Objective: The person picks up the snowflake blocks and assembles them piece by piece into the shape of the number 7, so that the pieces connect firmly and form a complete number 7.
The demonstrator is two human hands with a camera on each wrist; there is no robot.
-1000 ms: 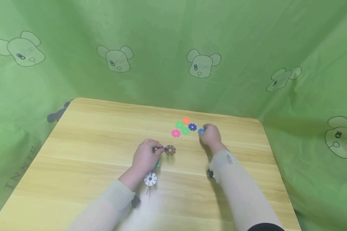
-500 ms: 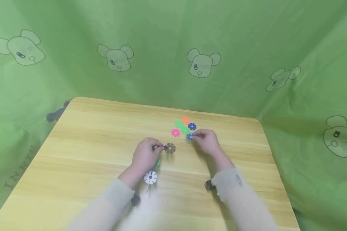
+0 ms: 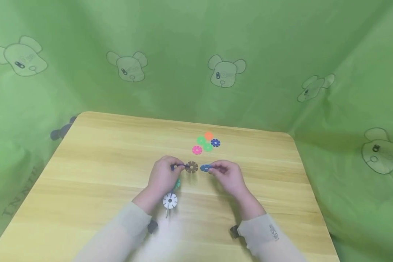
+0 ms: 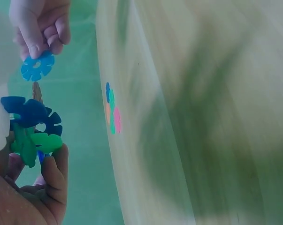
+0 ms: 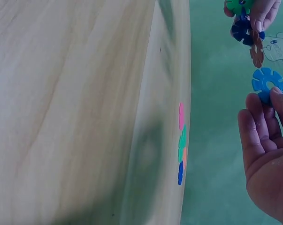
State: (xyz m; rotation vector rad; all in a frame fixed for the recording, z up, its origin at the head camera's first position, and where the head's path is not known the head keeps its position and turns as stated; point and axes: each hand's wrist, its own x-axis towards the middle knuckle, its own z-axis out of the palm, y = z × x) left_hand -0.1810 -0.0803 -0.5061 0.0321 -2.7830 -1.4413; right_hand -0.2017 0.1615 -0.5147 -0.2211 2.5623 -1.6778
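Blue disc (image 3: 203, 168), brown disc (image 3: 191, 170), gap between edges

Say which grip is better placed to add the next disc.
Probably the right grip: it pinches the light-blue disc near the brown disc, while the left grip holds the joined discs.

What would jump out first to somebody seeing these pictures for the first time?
Probably the green curtain printed with cartoon heads, which fills the background behind the table. Next, near the table's middle, the right hand pinches a blue notched disc just right of the brown disc on the linked discs that the left hand holds. Beyond the hands, five bright discs lie bunched toward the table's far edge.
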